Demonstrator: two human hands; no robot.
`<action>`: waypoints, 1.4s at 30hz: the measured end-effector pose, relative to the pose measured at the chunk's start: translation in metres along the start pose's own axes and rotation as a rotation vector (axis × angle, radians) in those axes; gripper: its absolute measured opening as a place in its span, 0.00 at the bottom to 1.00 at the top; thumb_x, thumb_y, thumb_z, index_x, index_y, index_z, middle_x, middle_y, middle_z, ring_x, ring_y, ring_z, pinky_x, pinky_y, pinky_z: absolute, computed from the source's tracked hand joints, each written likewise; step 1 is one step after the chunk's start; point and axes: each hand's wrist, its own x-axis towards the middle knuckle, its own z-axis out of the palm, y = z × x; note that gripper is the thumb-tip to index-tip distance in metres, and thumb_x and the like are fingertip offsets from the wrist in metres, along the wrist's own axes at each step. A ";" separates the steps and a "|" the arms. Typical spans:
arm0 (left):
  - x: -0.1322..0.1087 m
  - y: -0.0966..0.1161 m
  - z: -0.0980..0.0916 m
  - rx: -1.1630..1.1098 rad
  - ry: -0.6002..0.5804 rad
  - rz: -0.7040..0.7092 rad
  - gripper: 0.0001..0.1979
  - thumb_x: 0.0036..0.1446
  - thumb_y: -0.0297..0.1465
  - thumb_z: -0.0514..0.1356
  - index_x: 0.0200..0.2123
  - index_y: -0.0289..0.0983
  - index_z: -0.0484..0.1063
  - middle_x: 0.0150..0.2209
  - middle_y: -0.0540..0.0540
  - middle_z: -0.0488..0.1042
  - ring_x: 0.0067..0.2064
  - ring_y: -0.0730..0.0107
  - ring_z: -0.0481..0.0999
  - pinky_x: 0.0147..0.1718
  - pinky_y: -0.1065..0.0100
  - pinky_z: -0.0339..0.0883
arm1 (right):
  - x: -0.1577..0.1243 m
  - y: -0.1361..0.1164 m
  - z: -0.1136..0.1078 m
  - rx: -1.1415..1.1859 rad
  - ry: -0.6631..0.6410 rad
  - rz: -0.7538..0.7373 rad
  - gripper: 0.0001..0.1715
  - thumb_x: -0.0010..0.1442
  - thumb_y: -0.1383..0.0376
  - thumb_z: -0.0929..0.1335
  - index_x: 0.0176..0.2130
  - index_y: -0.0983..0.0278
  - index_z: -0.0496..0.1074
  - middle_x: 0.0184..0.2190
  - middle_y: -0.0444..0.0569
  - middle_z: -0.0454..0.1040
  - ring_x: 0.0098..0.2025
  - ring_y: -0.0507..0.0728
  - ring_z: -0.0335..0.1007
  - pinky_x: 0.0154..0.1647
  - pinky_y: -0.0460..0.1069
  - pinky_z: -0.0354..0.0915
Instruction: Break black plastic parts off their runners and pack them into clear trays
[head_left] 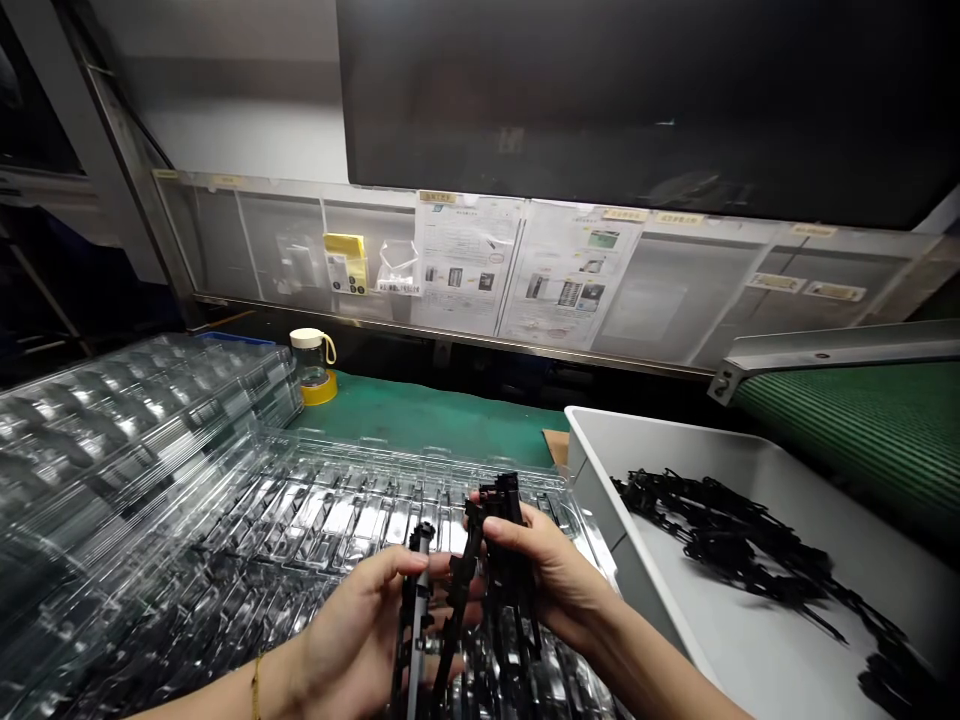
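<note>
Left grip (352, 625) pinched a slender black part (418, 620) with a grey strip; right grip (564, 575) clasped a bundle of jagged black parts (511, 555). All were above the clear tray (442, 457), long axes near vertical in view, knobbly heads pointing up and away.

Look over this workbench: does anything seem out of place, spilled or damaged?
Nothing looks spilled or damaged. The yellow-based bottle beside the stacked clear trays stands out, seemingly a personal item rather than a workpiece. Black parts lie jumbled in the white bin, without neat rows.
</note>
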 end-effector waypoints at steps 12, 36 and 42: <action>-0.005 -0.004 0.011 0.370 0.159 0.145 0.11 0.47 0.29 0.53 0.37 0.33 0.62 0.36 0.42 0.67 0.35 0.64 0.68 0.30 0.67 0.61 | -0.003 0.005 0.005 -0.088 -0.056 0.021 0.09 0.47 0.63 0.65 0.27 0.68 0.64 0.22 0.44 0.66 0.22 0.48 0.62 0.24 0.44 0.58; -0.002 0.000 0.002 0.261 0.166 0.134 0.13 0.48 0.32 0.55 0.37 0.32 0.60 0.37 0.40 0.67 0.40 0.62 0.66 0.32 0.67 0.61 | -0.001 0.003 0.005 0.198 -0.107 0.316 0.16 0.51 0.66 0.59 0.39 0.72 0.64 0.23 0.51 0.70 0.25 0.52 0.67 0.28 0.48 0.64; -0.001 -0.001 -0.002 0.264 0.180 0.140 0.11 0.48 0.32 0.55 0.34 0.33 0.60 0.37 0.41 0.68 0.39 0.64 0.67 0.31 0.67 0.61 | 0.000 0.003 0.004 0.212 -0.110 0.308 0.14 0.51 0.67 0.61 0.38 0.70 0.65 0.20 0.48 0.69 0.24 0.52 0.67 0.26 0.47 0.64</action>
